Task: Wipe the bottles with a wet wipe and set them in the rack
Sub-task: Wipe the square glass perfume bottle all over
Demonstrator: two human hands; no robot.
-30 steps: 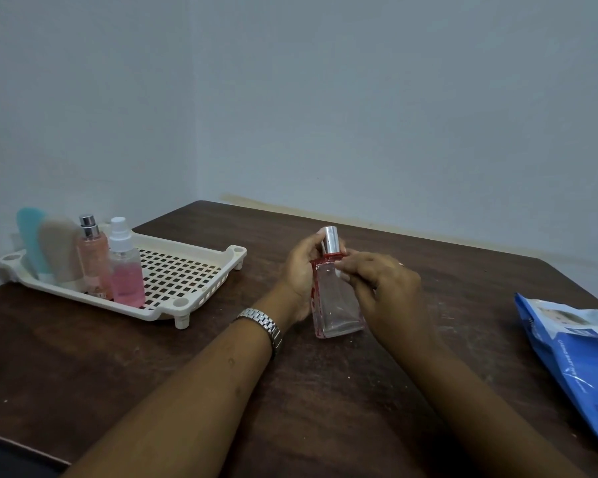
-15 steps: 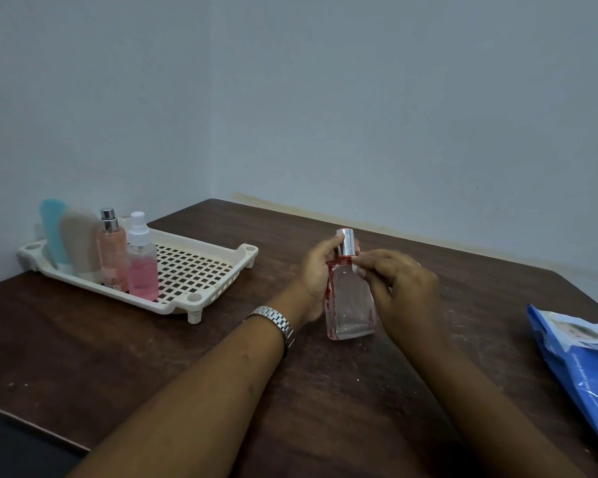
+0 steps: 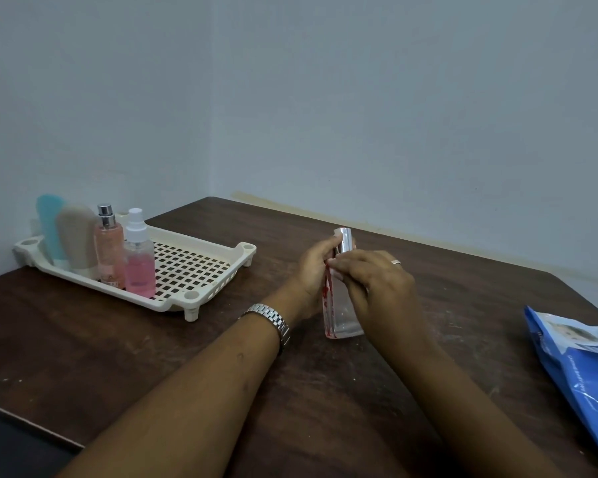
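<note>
The dark wooden table (image 3: 152, 357) carries all items. The blue wet wipe pack (image 3: 580, 374) lies at my far right, well apart from both hands. The cream rack (image 3: 194, 267) sits at my left. At its far end stand four bottles in a row: a teal tube (image 3: 49, 225), a beige tube (image 3: 78, 236), a peach spray bottle (image 3: 109, 250) and a pink spray bottle (image 3: 139, 263).

My left hand (image 3: 313, 274) is curled round the left side of the clear bottle (image 3: 342, 315), thumb up at the silver cap (image 3: 344, 240). My right hand (image 3: 380, 288) is curled over the bottle's front, fingertips pinching at the neck. The bottle stands upright between my hands, base on the table, right of the rack. I cannot tell whether a wipe lies under my right fingers.

Left wrist: a metal watch (image 3: 273, 320). Right hand: a ring (image 3: 396, 262).
</note>
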